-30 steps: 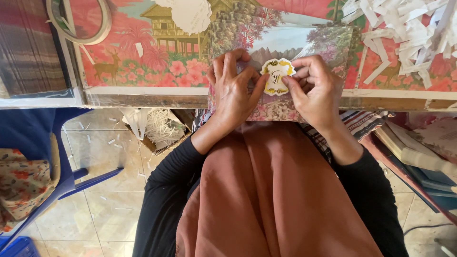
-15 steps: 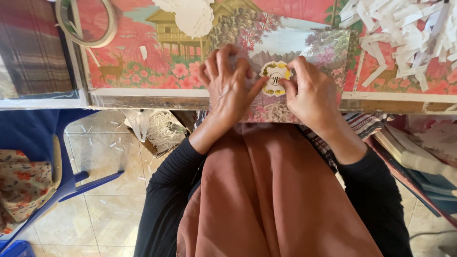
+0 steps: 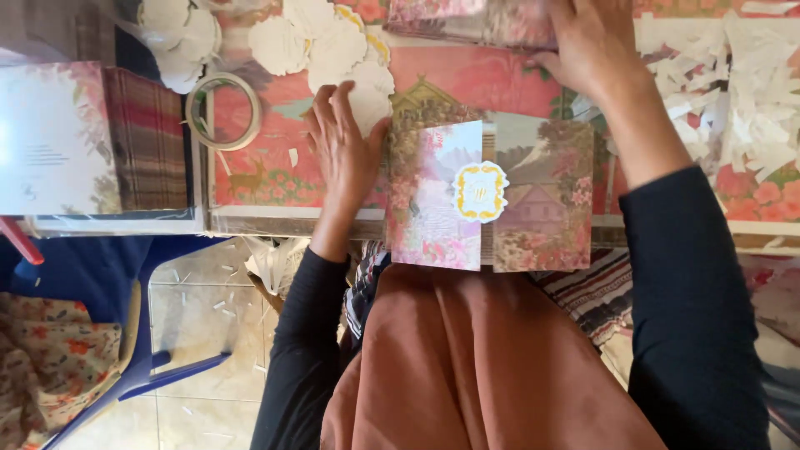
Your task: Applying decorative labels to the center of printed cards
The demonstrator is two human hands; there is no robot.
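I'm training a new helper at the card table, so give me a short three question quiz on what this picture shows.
1. True or false: the folded floral paper card is closed by a yellow-edged scalloped white sticker.
2. Which hand reaches the stack of patterned cards at the far edge?
A. left hand
B. right hand
C. neither
3. Fill in: the round roll of clear tape lies on the person's ____ side.

Key:
1. True. The sticker sits across the seam where the two flaps meet.
2. B. The left hand rests flat on the table beside the card.
3. Left.
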